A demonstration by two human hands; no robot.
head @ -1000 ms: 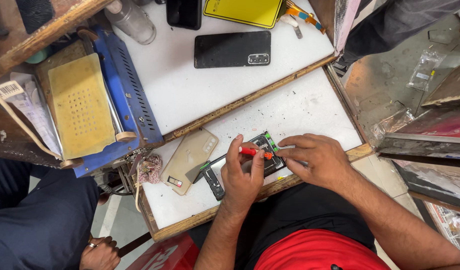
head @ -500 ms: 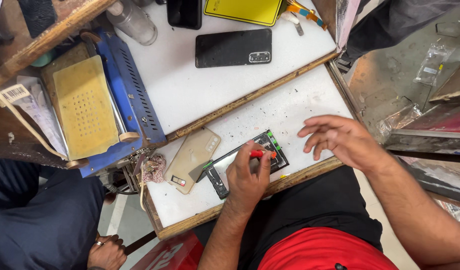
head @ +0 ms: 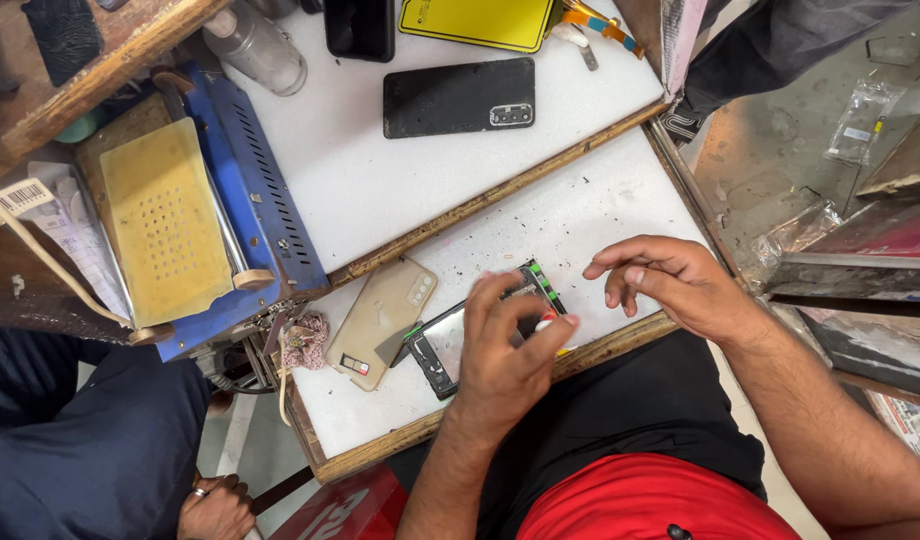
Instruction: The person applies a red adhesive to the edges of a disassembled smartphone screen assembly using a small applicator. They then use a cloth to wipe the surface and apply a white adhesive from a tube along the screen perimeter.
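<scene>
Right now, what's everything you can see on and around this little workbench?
Opened phone: one, dark with green parts, under left hand.
Back cover: one, beige, beside it.
Black phone: one, upper board.
Yellow case: one, top edge.
Blue machine: one, yellow pad, left.
Clear bottle: one, top left.
White board: two, wood-edged.
Another person's hand: one, ringed, bottom left.
Left hand: holds a red-tipped tool.
Right hand: empty, on the board.

The right hand [head: 680,285] is lifting off the opened phone with its bare circuit board [head: 480,330] and hanging loosely curled toward three o'clock of it, over the white bench [head: 600,200]. The left hand [head: 505,350] is sliding across the phone, fingers [head: 490,295] pinching a small red-tipped tool [head: 547,322].
</scene>
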